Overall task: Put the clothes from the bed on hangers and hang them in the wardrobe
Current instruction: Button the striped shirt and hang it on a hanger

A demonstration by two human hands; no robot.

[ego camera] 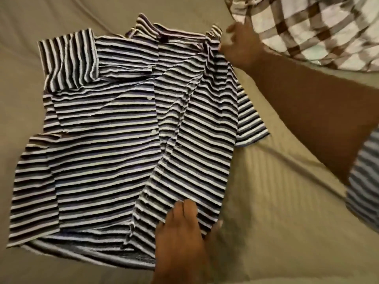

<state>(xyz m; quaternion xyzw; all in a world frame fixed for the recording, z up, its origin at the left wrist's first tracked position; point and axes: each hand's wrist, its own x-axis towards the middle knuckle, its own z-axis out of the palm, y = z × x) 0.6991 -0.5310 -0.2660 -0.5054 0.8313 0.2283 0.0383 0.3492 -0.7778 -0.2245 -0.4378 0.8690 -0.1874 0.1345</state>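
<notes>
Striped shirt [106, 140], dark and white bands with a button front, lies spread flat and front up on the bed [276, 201]. Its collar [178, 30] points away from the person and its hem is nearest them. There is a dark patch inside the collar, but it is too blurred to read as a label. I can make out no writing anywhere on the cloth. A small white button [153, 131] shows on the placket, and the two front panels overlap unevenly below it. One short sleeve [67, 58] is folded in over the chest, and the other sleeve [251, 124] sticks out flat on the tan sheet.

The left hand [180, 232] rests on the lower front panel near the hem. Its fingers [184, 210] are straight and close together, pressing the fabric down, and the thumb lies off to the side on the sheet. The right hand [240, 46] reaches across to the shoulder seam beside the collar and touches the shirt's edge. It is smeared by motion, so I cannot tell whether its fingers pinch the cloth or only lie against it.

A brown-and-white plaid cloth [317, 31] is bunched on the bed just beyond the right hand, close to the shirt's shoulder. The person's own striped cuff [365, 177] shows on the right arm.
</notes>
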